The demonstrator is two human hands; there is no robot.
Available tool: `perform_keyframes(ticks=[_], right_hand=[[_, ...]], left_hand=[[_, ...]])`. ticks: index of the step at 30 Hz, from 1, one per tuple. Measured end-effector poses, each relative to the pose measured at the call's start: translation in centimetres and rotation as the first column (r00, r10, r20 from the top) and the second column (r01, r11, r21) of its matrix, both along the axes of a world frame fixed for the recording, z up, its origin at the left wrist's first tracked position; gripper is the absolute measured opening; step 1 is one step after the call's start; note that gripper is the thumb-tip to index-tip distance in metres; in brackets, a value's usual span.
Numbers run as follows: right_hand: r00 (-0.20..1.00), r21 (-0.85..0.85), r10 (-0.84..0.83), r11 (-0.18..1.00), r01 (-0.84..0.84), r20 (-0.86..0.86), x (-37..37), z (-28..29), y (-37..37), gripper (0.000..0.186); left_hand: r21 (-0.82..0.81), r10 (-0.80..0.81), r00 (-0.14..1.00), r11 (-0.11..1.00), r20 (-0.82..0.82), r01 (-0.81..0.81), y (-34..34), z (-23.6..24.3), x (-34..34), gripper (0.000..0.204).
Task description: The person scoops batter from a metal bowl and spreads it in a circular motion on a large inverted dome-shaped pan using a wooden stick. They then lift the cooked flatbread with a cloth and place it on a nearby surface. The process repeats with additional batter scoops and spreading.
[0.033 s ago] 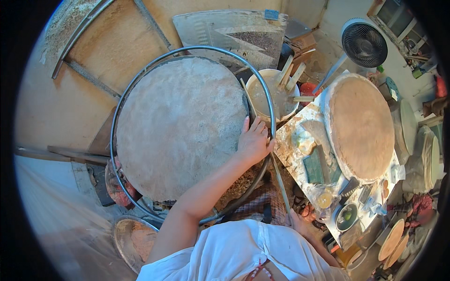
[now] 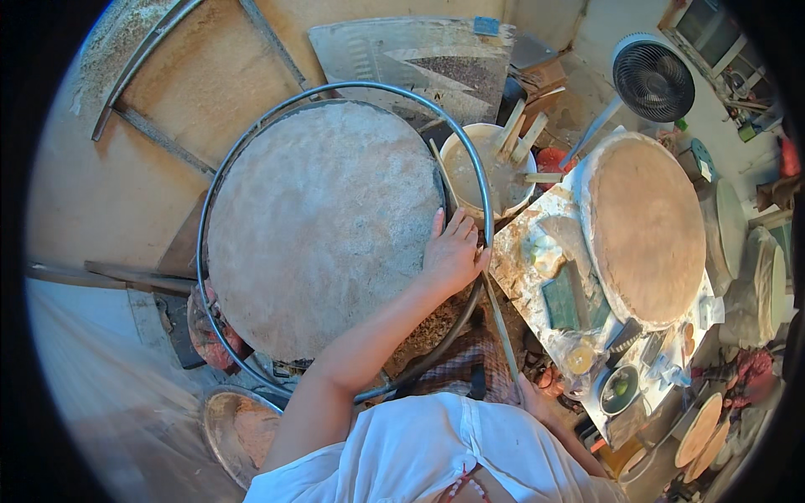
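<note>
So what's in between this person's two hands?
A long thin stick slants through that stretch, from near the left hand to the right hand, seen in the head view.

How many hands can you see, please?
2: the left hand at the right edge of the grey round slab; the right hand at the lower end of the thin stick.

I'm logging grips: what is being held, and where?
The right hand holds the thin strip by its lower end; whether the left hand grips its upper end cannot be told.
</note>
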State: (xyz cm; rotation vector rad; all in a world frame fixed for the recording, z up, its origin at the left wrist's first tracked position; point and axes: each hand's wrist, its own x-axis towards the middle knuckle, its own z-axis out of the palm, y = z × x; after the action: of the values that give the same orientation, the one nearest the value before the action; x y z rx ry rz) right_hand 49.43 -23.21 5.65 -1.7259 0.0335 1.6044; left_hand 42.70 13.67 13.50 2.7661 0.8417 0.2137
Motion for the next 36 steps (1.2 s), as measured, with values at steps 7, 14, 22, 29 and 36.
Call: perform_keyframes(ticks=[7,14,22,29,36], right_hand=[[0.999,0.056,-0.003,0.998,0.005,-0.037,1.5,0.6,1.9,0.039],[0.792,0.108,0.316,0.897,-0.428,0.522,3.0,4.0,6.7,0.046],[0.605,-0.083,0.444,0.844,-0.529,0.661,4.1,5.2,10.4,0.048],[0.569,-0.085,0.525,0.778,-0.622,0.633,0.4,5.9,9.4,0.046],[0.567,-0.064,0.571,0.736,-0.674,0.594,-5.8,6.1,6.3,0.042]], left_hand=[[-0.024,0.061,0.998,0.998,0.012,-0.061,0.6,1.3,-0.1,0.053],[-0.042,0.094,0.988,0.995,0.125,-0.09,2.8,-1.3,-2.9,0.061],[-0.17,0.21,0.969,0.967,0.127,-0.187,5.8,-1.7,-3.5,0.055],[-0.14,0.334,0.911,0.941,0.241,-0.308,2.7,-3.1,-10.3,0.045],[-0.106,0.445,0.849,0.895,0.284,-0.433,-3.2,-3.5,-19.9,0.043]])
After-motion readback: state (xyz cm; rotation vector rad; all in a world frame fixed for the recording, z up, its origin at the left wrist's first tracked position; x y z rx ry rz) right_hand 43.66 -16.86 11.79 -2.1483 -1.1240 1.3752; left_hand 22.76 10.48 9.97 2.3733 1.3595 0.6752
